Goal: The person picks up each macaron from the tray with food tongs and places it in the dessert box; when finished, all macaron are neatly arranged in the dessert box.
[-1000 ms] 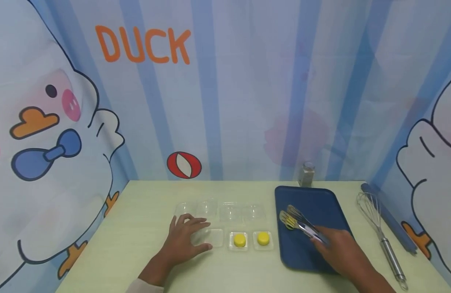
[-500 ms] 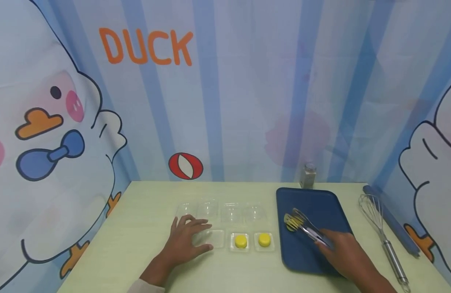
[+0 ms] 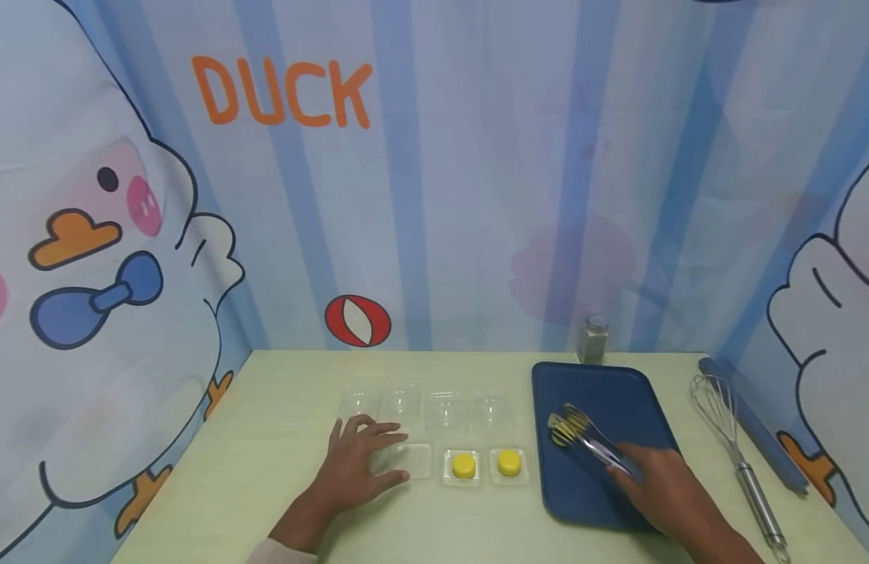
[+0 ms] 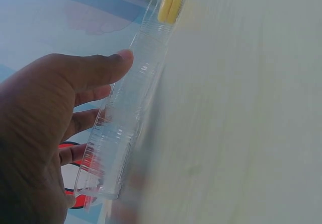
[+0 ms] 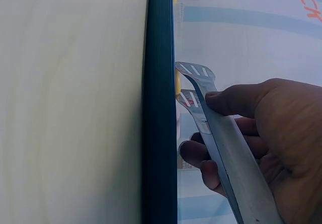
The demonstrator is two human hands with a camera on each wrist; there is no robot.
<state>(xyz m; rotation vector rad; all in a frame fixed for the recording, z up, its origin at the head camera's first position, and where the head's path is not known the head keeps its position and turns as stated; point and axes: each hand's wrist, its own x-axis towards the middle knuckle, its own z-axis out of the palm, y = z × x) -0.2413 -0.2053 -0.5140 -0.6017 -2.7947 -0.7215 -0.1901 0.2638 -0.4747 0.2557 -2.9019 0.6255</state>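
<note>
Yellow round discs (image 3: 464,466): two rest, already placed, in clear square plastic boxes (image 3: 448,479) beyond the left edge of the blue rectangular tray (image 3: 628,411); a third yellow disc (image 5: 177,83), near that edge, is not yet boxed. The right hand (image 3: 660,478) grips silver slotted tongs (image 5: 231,148), partly masking it; clamping unclear. The left hand (image 3: 360,466), spread, half-hides an apparently unfilled clear plastic container (image 3: 416,460).

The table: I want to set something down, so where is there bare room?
Widest: the table left of the left hand, out to the curtain. Also the front middle, between sleeve and blue tray, before the two yellow pieces. Crowded: around the clear containers; the tray's middle, with tongs and right hand; the right edge, with whisk and blue rod.
</note>
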